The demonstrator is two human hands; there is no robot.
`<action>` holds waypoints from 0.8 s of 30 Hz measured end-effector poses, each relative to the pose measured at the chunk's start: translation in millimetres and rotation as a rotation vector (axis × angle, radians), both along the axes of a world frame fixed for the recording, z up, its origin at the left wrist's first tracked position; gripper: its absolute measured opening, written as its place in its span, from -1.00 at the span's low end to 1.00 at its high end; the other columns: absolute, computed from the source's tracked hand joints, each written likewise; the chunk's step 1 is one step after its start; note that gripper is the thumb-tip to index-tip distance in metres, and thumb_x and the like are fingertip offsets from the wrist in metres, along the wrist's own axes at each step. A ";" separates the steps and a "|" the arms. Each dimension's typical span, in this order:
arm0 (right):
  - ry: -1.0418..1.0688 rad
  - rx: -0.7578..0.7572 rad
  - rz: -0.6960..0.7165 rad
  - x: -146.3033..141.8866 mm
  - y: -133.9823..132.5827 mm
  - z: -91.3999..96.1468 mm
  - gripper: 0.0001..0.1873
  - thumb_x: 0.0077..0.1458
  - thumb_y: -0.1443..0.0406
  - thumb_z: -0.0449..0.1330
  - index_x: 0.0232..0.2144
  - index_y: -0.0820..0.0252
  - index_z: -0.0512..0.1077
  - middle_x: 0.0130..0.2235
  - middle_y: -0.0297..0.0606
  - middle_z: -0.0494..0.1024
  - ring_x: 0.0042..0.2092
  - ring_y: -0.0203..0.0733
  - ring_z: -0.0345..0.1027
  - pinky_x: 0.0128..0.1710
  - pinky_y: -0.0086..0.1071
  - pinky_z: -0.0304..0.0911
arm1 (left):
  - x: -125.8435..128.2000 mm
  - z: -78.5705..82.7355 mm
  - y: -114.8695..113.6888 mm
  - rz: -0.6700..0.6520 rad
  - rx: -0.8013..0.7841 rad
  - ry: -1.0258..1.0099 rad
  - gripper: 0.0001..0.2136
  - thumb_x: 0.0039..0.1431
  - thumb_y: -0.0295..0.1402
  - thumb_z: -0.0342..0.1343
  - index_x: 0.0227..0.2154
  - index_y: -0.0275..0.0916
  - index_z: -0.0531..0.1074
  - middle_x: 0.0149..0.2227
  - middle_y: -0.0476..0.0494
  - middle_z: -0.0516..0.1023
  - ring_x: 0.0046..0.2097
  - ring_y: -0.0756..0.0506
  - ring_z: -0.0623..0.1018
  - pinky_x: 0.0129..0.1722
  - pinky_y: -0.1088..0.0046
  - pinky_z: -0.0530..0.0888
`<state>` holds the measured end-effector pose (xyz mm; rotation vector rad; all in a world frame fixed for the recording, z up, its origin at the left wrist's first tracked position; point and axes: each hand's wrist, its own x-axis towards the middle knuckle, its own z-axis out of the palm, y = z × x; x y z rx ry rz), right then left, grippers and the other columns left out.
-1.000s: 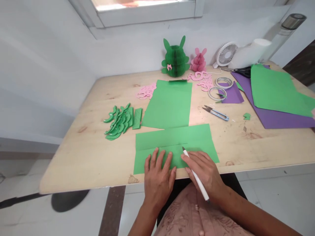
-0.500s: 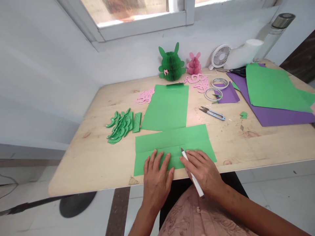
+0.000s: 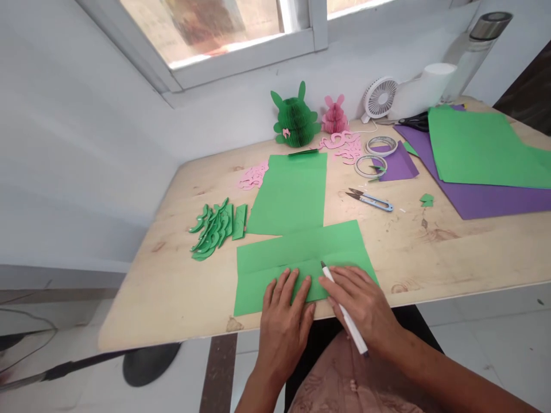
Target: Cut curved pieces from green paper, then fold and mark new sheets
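A creased green paper sheet point(image 3: 267, 258) lies by the table's front edge. My left hand point(image 3: 286, 318) rests flat on its lower half, fingers stretched out over the paper. My right hand point(image 3: 361, 304) holds a white pen point(image 3: 350, 324) between thumb and fingers, its dark tip pointing away from me above the sheet near the crease. Whether the tip touches the paper I cannot tell. Just beyond lies a second green sheet point(image 3: 293, 192). Left of it sit several curved green paper cutouts point(image 3: 213, 232) and a green folded strip point(image 3: 240, 222).
Thread snips point(image 3: 372, 201) lie right of the sheets, near two tape rolls point(image 3: 371, 166). Pink cutouts point(image 3: 253, 175), a green paper figure point(image 3: 297, 123) and a pink one point(image 3: 334, 117) are farther back. A small fan point(image 3: 381, 98) stands by the wall; purple sheets point(image 3: 486, 201) lie right.
My left hand has slid slightly right along the sheet. The pen tip has shifted a little right with my right hand. The camera view has moved slightly.
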<state>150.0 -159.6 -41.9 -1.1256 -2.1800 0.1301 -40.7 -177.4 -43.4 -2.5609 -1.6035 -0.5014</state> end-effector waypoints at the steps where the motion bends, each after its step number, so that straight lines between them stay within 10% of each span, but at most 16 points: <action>1: 0.010 -0.001 -0.019 5.9 0.0 1.5 -0.65 0.14 0.47 0.06 -0.01 0.23 0.38 -0.07 -0.10 0.55 0.01 -0.08 0.38 0.01 -0.10 0.28 | -0.2 -0.2 0.3 0.001 -0.002 -0.006 -0.65 0.24 -0.39 -0.02 0.09 -0.22 0.32 0.13 -0.28 0.38 0.21 -0.24 0.29 0.16 0.08 0.26; 13: 0.258 -0.166 -0.221 38.8 -7.7 4.7 -0.56 0.20 0.35 0.03 0.13 0.19 0.24 -0.02 -0.05 0.50 0.00 -0.06 0.41 -0.07 -0.18 0.39 | -4.1 -9.7 4.3 0.023 0.058 -0.138 -0.69 0.25 -0.49 -0.05 0.02 -0.20 0.37 0.04 -0.25 0.48 0.16 -0.20 0.38 0.08 0.12 0.34; 24: 0.392 -0.231 -0.281 41.0 -11.7 3.2 -0.60 0.23 0.30 0.01 0.11 0.19 0.25 0.03 -0.08 0.47 0.07 -0.10 0.35 0.04 -0.21 0.31 | 71.6 -2.8 13.3 -0.026 0.093 -0.134 -0.74 0.22 -0.50 -0.02 -0.06 -0.21 0.42 0.02 -0.19 0.49 0.13 -0.23 0.38 0.06 0.13 0.34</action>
